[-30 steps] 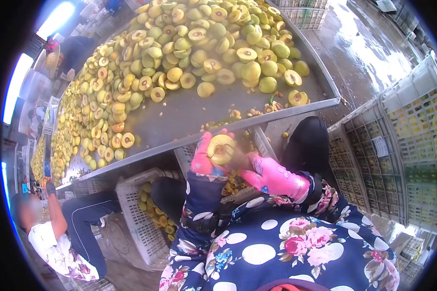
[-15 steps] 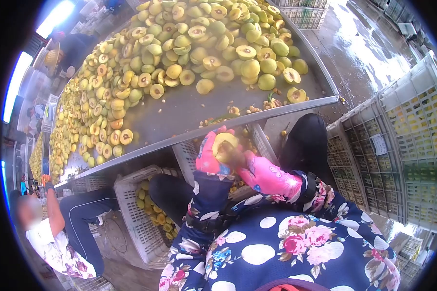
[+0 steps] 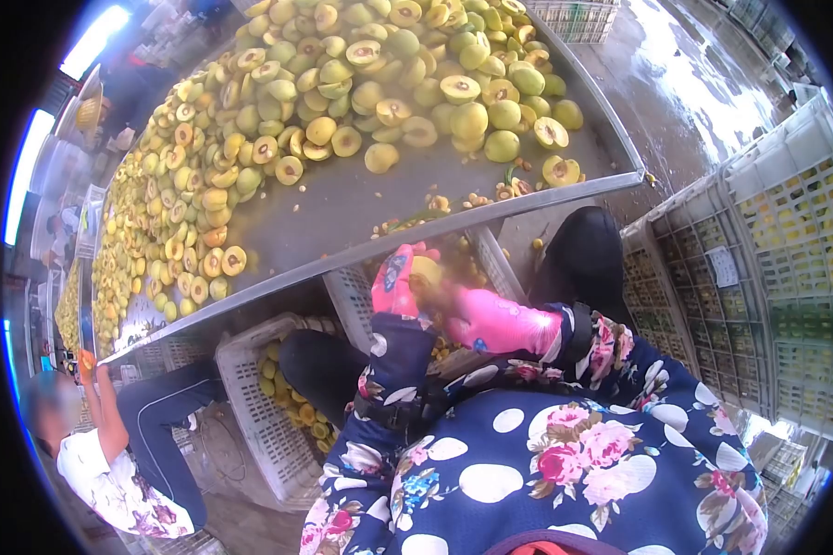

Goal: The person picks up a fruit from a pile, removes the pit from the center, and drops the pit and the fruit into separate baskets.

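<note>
My left hand [image 3: 393, 289], in a pink patterned glove, is closed around a yellow-green peach half [image 3: 425, 275] just below the table's front edge. Against the near side of the fruit is my right hand [image 3: 504, 322], also gloved in pink. Its fingers are curled in, but a blurry patch covers their tips, so what they grip cannot be made out. Beneath both hands stands a white crate [image 3: 350, 294] with bits of fruit inside. Beyond the metal table's front rim [image 3: 389, 248] lies a big heap of cut peaches [image 3: 342, 88], many with pits showing.
Left of my knee a white crate [image 3: 250, 416] holds peach halves. Stacked crates of fruit [image 3: 787, 259] rise on the right. Another person [image 3: 125, 472] sits at far left, hands by the table edge. Small scraps [image 3: 440, 203] lie near the front rim.
The peach half has turned so that less of its cut face shows. My right hand has rolled over and shifted slightly left, closer against the fruit. The other person's arms have shifted slightly.
</note>
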Motion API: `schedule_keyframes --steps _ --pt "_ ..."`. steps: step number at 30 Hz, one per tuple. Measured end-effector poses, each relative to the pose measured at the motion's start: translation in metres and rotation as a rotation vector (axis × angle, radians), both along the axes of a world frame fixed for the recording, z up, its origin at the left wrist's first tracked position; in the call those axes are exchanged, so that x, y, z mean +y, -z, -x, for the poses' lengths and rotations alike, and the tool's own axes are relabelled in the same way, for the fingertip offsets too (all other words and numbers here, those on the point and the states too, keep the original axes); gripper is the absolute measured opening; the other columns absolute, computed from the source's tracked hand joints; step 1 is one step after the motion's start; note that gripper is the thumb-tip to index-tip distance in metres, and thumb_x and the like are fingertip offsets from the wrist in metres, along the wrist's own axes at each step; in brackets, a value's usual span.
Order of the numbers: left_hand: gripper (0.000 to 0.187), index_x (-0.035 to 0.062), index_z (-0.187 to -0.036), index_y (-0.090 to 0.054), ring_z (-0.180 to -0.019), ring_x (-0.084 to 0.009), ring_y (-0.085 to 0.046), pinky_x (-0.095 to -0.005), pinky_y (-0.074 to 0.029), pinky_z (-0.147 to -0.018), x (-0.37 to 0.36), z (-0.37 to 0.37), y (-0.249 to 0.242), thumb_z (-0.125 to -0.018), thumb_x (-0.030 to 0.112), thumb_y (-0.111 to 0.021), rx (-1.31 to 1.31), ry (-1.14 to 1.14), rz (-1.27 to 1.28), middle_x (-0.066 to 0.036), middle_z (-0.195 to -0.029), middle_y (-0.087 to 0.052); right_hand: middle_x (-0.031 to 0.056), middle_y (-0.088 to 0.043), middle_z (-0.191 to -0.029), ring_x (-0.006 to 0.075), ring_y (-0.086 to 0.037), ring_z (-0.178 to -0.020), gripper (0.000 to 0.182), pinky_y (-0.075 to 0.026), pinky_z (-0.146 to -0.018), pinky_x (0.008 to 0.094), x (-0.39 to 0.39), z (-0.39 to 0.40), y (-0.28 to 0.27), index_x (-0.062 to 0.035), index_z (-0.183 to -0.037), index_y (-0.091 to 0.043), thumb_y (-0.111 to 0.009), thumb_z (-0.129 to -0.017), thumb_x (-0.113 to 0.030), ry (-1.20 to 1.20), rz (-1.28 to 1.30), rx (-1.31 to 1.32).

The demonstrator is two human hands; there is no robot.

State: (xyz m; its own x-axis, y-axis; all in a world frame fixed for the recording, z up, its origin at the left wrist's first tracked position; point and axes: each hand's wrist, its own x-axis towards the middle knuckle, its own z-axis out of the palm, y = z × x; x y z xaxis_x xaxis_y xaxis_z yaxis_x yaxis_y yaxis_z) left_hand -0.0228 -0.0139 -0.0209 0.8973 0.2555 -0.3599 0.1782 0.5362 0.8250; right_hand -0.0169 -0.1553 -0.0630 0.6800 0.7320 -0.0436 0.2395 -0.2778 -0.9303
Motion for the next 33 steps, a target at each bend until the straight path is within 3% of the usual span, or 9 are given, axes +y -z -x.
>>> schedule_keyframes --steps 2,4,7,10,13,16,22,29,33 --pt "0.03 0.0049 -0.107 -0.054 -0.077 -0.0189 -0.059 -0.03 -0.051 -0.063 -0.001 0.001 -0.001 -0.091 0.031 -0.05 -0.009 0.001 -0.026 -0.011 -0.097 -0.061 0.011 -0.055 -0.064 0.0201 -0.054 -0.05 0.036 -0.043 -0.047 0.0327 0.002 -0.001 -0.012 0.0035 -0.111 -0.043 -0.051 -0.084 -0.019 -0.004 -0.078 0.291" --pt "0.032 0.006 -0.109 -0.052 -0.081 -0.0185 -0.059 -0.0295 -0.051 -0.064 -0.002 0.003 0.005 -0.091 0.032 -0.05 -0.03 -0.014 -0.006 -0.01 -0.099 -0.06 0.0042 -0.051 -0.061 0.0126 -0.049 -0.046 0.023 -0.04 -0.041 0.0273 -0.007 -0.003 -0.036 -0.0013 -0.098 -0.048 -0.05 -0.086 -0.021 -0.065 -0.119 0.816" --pt "0.034 0.0077 -0.112 -0.05 -0.086 -0.0184 -0.058 -0.0296 -0.051 -0.066 -0.004 0.003 0.009 -0.091 0.035 -0.05 -0.1 -0.053 0.045 -0.009 -0.104 -0.059 -0.0019 -0.044 -0.057 0.0053 -0.041 -0.042 0.015 -0.033 -0.036 0.0206 -0.01 -0.004 -0.065 -0.0079 -0.082 -0.047 -0.049 -0.088 -0.021 -0.089 -0.198 1.059" --pt "0.027 0.0037 -0.105 -0.055 -0.078 -0.0223 -0.061 -0.0331 -0.052 -0.064 -0.011 0.001 -0.004 -0.09 0.026 -0.054 -0.063 -0.163 0.204 -0.013 -0.097 -0.062 -0.0025 -0.042 -0.054 0.0048 -0.037 -0.039 0.014 -0.03 -0.033 0.0201 -0.008 0.003 -0.051 -0.0082 -0.082 -0.049 -0.049 -0.09 -0.02 -0.171 -0.499 1.333" --pt "0.032 0.004 -0.11 -0.052 -0.081 -0.0231 -0.059 -0.0347 -0.051 -0.066 -0.005 0.001 0.008 -0.091 0.03 -0.05 -0.049 -0.086 0.323 -0.013 -0.103 -0.059 -0.0038 -0.04 -0.052 0.0048 -0.034 -0.037 0.014 -0.03 -0.033 0.0202 -0.009 0.003 -0.05 -0.0069 -0.082 -0.049 -0.05 -0.089 -0.02 -0.175 -0.493 1.393" --pt "0.037 0.0076 -0.114 -0.049 -0.087 -0.0222 -0.058 -0.0339 -0.052 -0.068 -0.002 0.003 0.009 -0.091 0.037 -0.049 -0.058 -0.025 0.261 -0.011 -0.106 -0.058 -0.004 -0.04 -0.051 0.0052 -0.034 -0.036 0.016 -0.03 -0.033 0.0201 -0.008 0.005 -0.053 -0.0051 -0.085 -0.05 -0.051 -0.089 -0.021 -0.084 -0.472 1.351" --pt "0.038 0.0034 -0.115 -0.048 -0.085 -0.0236 -0.058 -0.0356 -0.052 -0.069 -0.005 0.004 0.001 -0.092 0.033 -0.048 0.002 -0.129 0.267 -0.013 -0.106 -0.057 -0.0047 -0.04 -0.052 0.0049 -0.035 -0.036 0.021 -0.03 -0.033 0.0204 -0.01 0.006 -0.045 -0.0039 -0.091 -0.051 -0.053 -0.087 -0.024 -0.106 -0.482 1.373" --pt "0.04 0.0028 -0.118 -0.046 -0.086 -0.0235 -0.058 -0.0354 -0.053 -0.071 0.002 0.01 -0.011 -0.091 0.033 -0.049 0.017 -0.204 0.289 -0.014 -0.108 -0.056 -0.0048 -0.04 -0.051 0.0054 -0.036 -0.036 0.02 -0.029 -0.033 0.0199 0.0 0.007 -0.053 -0.0061 -0.088 -0.052 -0.056 -0.085 -0.026 -0.137 -0.444 1.308" --pt "0.036 0.0048 -0.113 -0.049 -0.081 -0.023 -0.059 -0.0345 -0.053 -0.065 0.012 0.012 -0.01 -0.09 0.033 -0.051 0.002 -0.091 0.183 -0.013 -0.104 -0.059 -0.0036 -0.042 -0.051 0.0059 -0.037 -0.037 0.02 -0.03 -0.033 0.0197 0.004 0.003 -0.058 -0.0076 -0.082 -0.05 -0.055 -0.085 -0.027 -0.16 -0.335 1.192"
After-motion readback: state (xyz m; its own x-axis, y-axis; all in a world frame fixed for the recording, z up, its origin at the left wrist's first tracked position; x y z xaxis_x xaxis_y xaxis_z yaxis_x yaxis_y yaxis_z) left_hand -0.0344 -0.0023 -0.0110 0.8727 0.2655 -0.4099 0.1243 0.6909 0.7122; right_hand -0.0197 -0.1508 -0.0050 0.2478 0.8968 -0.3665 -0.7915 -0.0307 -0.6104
